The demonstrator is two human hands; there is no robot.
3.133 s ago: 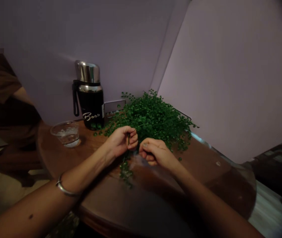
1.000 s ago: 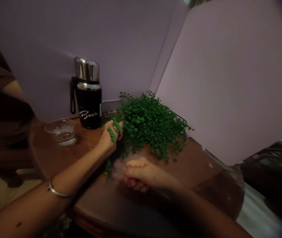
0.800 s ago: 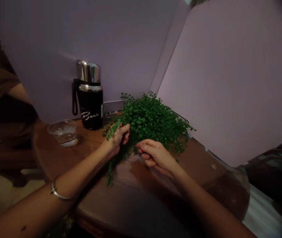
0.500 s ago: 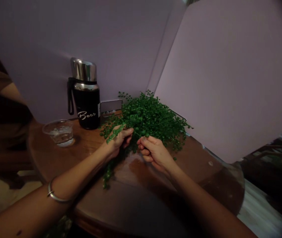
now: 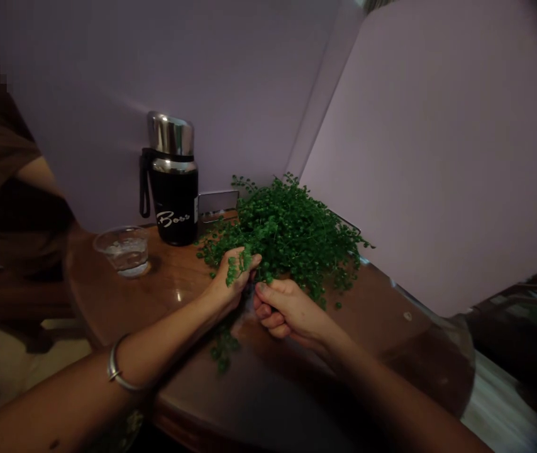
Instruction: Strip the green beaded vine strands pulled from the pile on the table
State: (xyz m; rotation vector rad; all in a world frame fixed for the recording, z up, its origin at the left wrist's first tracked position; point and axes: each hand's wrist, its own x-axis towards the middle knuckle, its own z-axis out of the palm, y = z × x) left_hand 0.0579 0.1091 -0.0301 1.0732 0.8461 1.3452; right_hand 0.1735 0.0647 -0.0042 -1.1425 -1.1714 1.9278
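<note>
At the centre of the frame, the left hand (image 5: pixel 231 281) is closed around a trailing sprig of small round green leaves (image 5: pixel 224 347), whose tail hangs down over the round dark-brown wooden table (image 5: pixel 174 290). The right hand (image 5: pixel 288 311) is curled into a fist right against the left. Whether it pinches a stem cannot be told, as the spot is blurred. The sprig belongs to the bushy green heap of fine-leaved foliage (image 5: pixel 297 229) lying just behind both hands.

The stems look thin, so a hard tug could snap them or strip the leaves. The whole heap could also be dragged towards the clear drinking glass of water (image 5: pixel 124 250) at centre left.

The black vacuum flask with a steel cap (image 5: pixel 173 182), upper centre left, bears white script reading "Boss". No other writing is legible.
</note>
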